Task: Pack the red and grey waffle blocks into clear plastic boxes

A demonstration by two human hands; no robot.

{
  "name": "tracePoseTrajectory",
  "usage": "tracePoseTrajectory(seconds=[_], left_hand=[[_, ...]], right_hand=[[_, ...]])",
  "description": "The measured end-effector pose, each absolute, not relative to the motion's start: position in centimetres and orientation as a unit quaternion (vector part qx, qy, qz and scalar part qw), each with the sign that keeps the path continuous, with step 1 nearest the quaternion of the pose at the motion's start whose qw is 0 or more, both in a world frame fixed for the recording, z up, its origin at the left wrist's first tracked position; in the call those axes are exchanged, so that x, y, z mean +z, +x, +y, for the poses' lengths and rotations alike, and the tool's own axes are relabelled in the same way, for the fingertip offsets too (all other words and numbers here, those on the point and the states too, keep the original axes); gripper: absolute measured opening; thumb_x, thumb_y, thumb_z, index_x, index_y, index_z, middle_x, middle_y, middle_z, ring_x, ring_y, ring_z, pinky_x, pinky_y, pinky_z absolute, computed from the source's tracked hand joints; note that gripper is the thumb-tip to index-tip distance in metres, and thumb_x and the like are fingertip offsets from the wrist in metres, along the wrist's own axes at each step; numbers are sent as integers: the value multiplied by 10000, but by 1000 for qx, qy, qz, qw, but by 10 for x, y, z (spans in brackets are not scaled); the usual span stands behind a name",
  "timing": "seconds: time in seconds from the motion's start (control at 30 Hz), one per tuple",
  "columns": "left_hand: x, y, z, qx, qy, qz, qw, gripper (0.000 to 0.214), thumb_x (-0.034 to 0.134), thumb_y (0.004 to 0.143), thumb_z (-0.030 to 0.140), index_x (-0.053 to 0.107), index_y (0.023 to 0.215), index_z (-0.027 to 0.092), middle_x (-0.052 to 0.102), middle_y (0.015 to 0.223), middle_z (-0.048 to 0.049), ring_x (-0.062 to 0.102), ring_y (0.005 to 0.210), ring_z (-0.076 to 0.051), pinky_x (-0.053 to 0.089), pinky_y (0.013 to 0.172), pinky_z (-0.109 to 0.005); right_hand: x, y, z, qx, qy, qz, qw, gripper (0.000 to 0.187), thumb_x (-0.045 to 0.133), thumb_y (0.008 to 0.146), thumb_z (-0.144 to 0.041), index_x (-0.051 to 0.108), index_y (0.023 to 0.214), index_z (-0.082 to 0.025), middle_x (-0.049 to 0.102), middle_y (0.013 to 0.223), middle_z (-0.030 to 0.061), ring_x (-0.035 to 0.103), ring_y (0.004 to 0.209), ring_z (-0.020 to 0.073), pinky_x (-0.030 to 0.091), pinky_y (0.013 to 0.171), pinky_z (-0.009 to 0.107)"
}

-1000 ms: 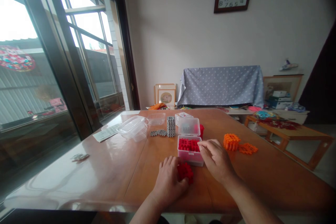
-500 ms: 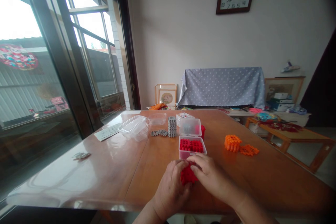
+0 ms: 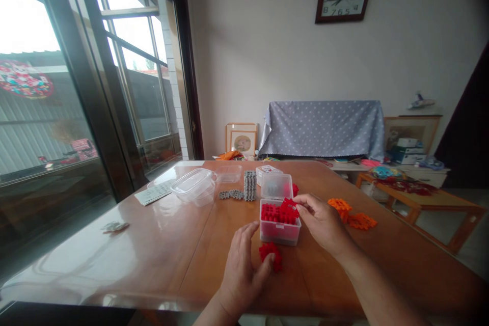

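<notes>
Between the fingers of the right hand (image 3: pixel 323 224), a red piece (image 3: pixel 291 207) is pinched over the clear box (image 3: pixel 278 234).
Under those fingers, other red pieces (image 3: pixel 269 213) fill the clear box, and its lid (image 3: pixel 275 183) leans back beyond them; whether the pinched piece touches the rest I cannot tell. Nearer the person, the left hand (image 3: pixel 241 265) has its fingers spread open and ungripping, the thumb resting against a red block (image 3: pixel 268 251) on the tabletop (image 3: pixel 153 254). To the right of the right fingers lie orange blocks (image 3: pixel 362 221); ahead of the left fingers stands a gray stack (image 3: pixel 249 186), with clear tubs (image 3: pixel 193 191) farther left.
</notes>
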State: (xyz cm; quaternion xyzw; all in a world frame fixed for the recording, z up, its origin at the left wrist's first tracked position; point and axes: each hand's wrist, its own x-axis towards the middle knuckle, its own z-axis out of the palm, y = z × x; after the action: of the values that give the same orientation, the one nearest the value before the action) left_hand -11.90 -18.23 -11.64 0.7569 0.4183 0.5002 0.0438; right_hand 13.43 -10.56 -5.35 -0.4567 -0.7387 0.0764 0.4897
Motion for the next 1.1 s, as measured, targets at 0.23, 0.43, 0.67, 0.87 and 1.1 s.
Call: tracePoseTrajectory(seconds=[0.23,0.43,0.67,0.87,1.1], left_hand=[[-119,-120,-180,499,755,419,68,616,650,929,280,372,1478,250,547,1399,-153,530,1306,-313,475,1075,-531],[-117,-120,-179,495,757,422,65,554,656,924,282,439,1432,250,580,1350,-127,555,1259,-296,492,1054,-490],[-111,-119,-181,486,760,424,76,514,652,929,267,461,1406,268,578,1337,-104,546,1251,-277,483,1062,-473],[-112,-119,-179,481,765,421,72,474,634,924,241,485,1374,260,600,1281,-96,559,1205,-274,480,1040,-471],[-112,-118,-176,446,775,439,88,389,579,866,130,534,1239,234,630,1156,-85,579,1082,-273,484,954,-466]], right_hand=[[-60,129,-107,19,-450,-781,431,221,528,916,-198,712,1021,-261,732,984,45,635,980,240,511,869,371],[-63,131,-106,48,-455,-791,407,249,547,874,-154,736,991,-266,731,953,32,640,975,229,518,855,349],[-62,131,-109,78,-475,-795,370,273,537,870,-129,750,976,-262,686,960,49,644,939,216,519,850,342],[-62,128,-110,86,-481,-797,357,281,521,887,-128,768,927,-257,669,954,52,640,931,205,498,853,321],[-56,126,-113,75,-473,-813,331,283,521,903,-149,772,941,-273,728,931,34,619,952,218,460,861,323]])
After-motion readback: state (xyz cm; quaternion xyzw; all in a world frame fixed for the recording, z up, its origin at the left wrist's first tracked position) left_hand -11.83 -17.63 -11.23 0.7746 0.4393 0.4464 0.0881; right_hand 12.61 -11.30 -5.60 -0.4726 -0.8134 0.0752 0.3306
